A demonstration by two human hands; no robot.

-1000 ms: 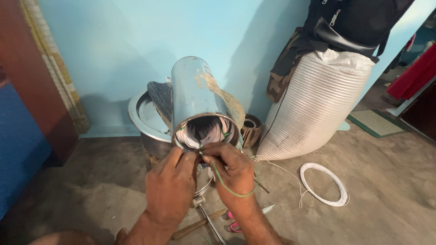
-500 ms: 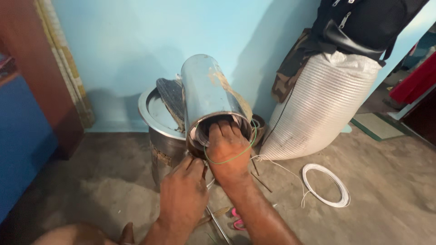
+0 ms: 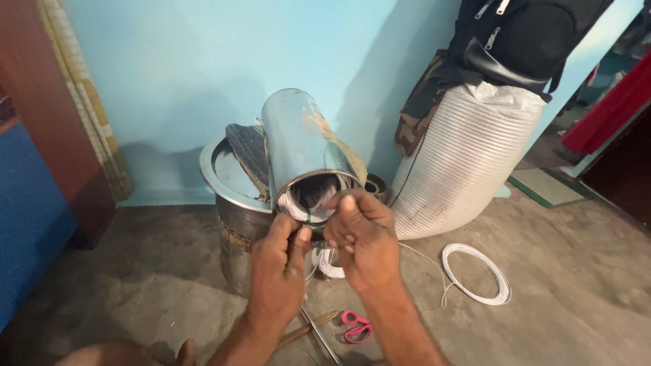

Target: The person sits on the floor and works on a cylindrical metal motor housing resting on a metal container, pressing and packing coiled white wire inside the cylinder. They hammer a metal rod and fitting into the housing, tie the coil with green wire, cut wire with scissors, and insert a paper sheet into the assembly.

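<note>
Two hands work at the open mouth of a shiny metal cylinder (image 3: 305, 152), which tilts toward the camera with its near rim just above the knuckles and its far end leaning over a steel drum. Nearest the camera, on the concrete floor (image 3: 135, 285), lie pink-handled scissors (image 3: 356, 327) and a wooden-handled tool (image 3: 308, 330) between the forearms. The left hand (image 3: 278, 268) has thumb and fingers pinched together on thin white cord (image 3: 293, 205) at the lower left of the rim. The right hand (image 3: 363, 234) is curled shut, fingers folded in, seemingly gripping the same cord or a wire at the rim's lower right; what exactly it clamps is hidden.

The cylinder looks like thin sheet metal: stiff, fairly light, slick on its polished wall, probably sharp at the cut rim, so the wall behind the rim seems a safer hold than the edge. The cord looks limp, light and prone to tangle; pinching it close to the rim should control it best.

Behind stands the steel drum (image 3: 234, 224) with a lid, a white cord coil (image 3: 475, 274) on the floor to the right, a large white ribbed sack (image 3: 468, 163) topped by a black backpack (image 3: 529, 34), and the blue wall (image 3: 190, 68).
</note>
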